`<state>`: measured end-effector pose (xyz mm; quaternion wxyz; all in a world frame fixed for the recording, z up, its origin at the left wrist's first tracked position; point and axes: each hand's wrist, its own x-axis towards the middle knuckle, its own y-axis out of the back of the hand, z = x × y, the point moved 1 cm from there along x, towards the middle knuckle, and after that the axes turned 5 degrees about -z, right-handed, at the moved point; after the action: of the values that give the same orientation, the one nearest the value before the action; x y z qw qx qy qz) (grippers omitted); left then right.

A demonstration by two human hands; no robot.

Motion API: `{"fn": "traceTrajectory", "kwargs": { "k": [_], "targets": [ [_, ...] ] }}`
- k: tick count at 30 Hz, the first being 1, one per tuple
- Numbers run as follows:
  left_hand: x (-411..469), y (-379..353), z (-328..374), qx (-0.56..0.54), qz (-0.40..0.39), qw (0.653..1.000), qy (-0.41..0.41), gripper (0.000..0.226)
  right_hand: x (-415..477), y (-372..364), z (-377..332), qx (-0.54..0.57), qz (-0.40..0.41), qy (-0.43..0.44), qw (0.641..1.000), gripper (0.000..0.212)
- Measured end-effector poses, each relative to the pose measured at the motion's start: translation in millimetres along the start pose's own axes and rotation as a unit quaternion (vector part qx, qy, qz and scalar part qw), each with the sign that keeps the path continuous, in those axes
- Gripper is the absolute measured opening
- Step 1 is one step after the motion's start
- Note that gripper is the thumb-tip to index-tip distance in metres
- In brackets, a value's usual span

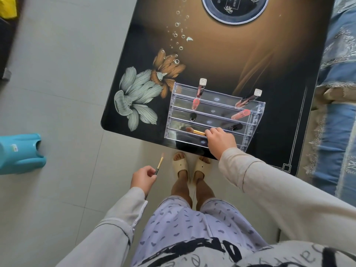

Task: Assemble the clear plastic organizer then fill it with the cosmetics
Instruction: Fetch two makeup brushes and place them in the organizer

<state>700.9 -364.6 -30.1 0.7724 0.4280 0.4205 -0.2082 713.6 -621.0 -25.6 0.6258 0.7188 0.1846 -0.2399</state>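
A clear plastic tiered organizer (217, 105) stands near the front edge of the black table (212, 60). Two silver-capped lip gloss tubes (200, 87) lean in its back row, two pink tubes (240, 114) sit one row lower, and dark-capped items (236, 127) stand in the third row. My right hand (219, 140) holds a gold-handled makeup brush (195, 131) lying across a front row. My left hand (143, 179) is off the table over the floor, pinching a second small brush (160, 164) with its bristles pointing up.
The table top carries printed flowers (138, 97) and a round inset (235, 8) at the back. A blue plastic stool (21, 153) stands on the tiled floor at left. A blue patterned sofa cover (339, 93) runs along the right. My slippered feet (190, 166) are below the table edge.
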Motion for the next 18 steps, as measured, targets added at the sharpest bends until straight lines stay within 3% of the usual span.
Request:
{"fn": "traceTrajectory", "kwargs": {
  "k": [7,12,15,18],
  "targets": [
    [3.2,-14.9,48.4,-0.089,-0.002,0.996,-0.005,0.018,-41.7,-8.5,33.0,0.125,0.036,-0.083,0.988,0.035],
    [4.2,-41.9,91.9,-0.183,-0.034,0.982,0.013,0.023,-80.4,-25.5,57.2,0.29,0.018,-0.165,0.942,0.024],
    [-0.3,-60.0,116.8,-0.294,-0.086,0.95,0.054,0.021,-103.7,-40.8,74.7,0.347,-0.024,-0.21,0.914,0.021],
    [-6.3,-76.1,136.8,-0.427,-0.121,0.889,0.114,0.019,-127.2,-56.1,92.2,0.366,-0.058,-0.249,0.895,0.019]
  ]
}}
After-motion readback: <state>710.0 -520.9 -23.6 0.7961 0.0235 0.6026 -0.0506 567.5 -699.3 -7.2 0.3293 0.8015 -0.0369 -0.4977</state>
